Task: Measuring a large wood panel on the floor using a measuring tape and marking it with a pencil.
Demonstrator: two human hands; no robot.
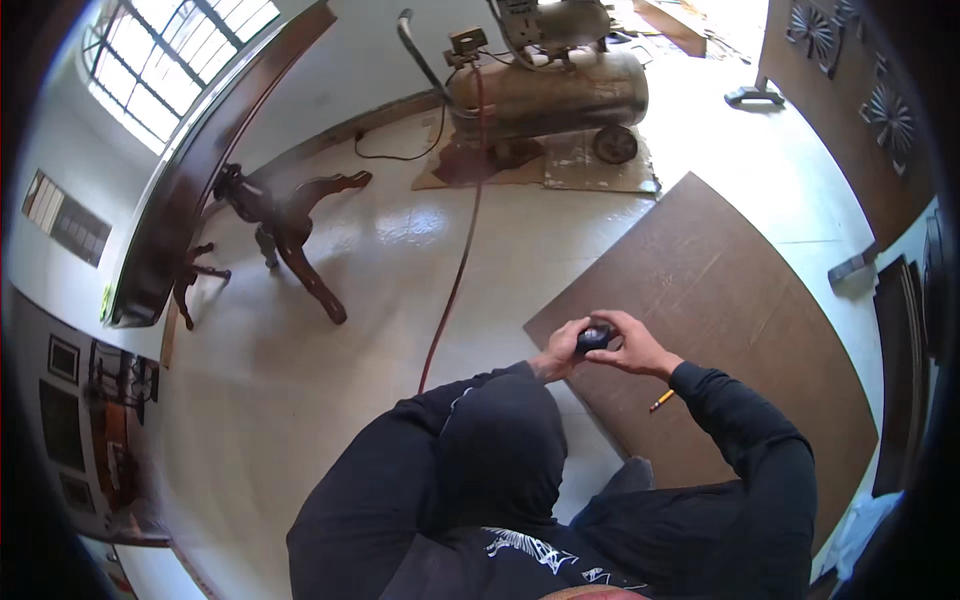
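Note:
Both of my hands meet over a brown wooden panel (700,270) that lies on the floor before me. Between them is a small black rounded object (594,338), shiny on top and partly covered by my fingers; its exact kind does not show. My left hand (560,350) grips it from the left side. On its other side, the fingers and thumb of my right hand (636,346) close around it. A yellow pencil (661,401) rests on the panel just below my right wrist.
A tank air compressor (560,95) stands on cardboard at the back, its red hose (463,270) running across the floor toward me. Dark carved table legs (290,230) stand at left beside a long dark tabletop (190,170). Carved panels (850,110) lean at right.

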